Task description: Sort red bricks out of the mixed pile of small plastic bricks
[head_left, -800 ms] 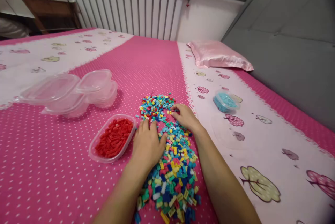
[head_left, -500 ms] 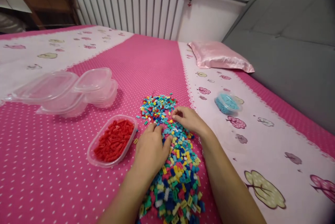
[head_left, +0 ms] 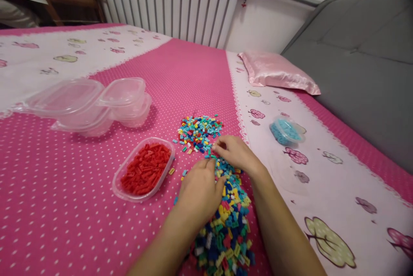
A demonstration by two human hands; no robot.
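Observation:
A long heap of small toy building bricks (head_left: 230,224) in many colours lies on the bed, with a smaller patch of loose bricks (head_left: 198,132) beyond it. Over the heap's left side is my left hand (head_left: 201,185), its fingers resting on the bricks and its thumb held apart. My right hand (head_left: 237,153) is at the narrow part between heap and patch. Its fingers are curled with thumb and forefinger close together; whatever is between them I cannot make out. To the left stands a clear plastic tub (head_left: 116,190) filled with red bricks (head_left: 146,168).
Stacked clear tubs and lids (head_left: 67,99) sit at the far left. A small tub of light blue bricks (head_left: 285,131) stands on the right. Farther back are a pink pillow (head_left: 279,72), a grey headboard (head_left: 358,65) and a white radiator (head_left: 167,5).
My left hand has drawn back a little toward me, along the heap's left side. My right hand stays near the same spot, fingers still curled. The view has shifted slightly.

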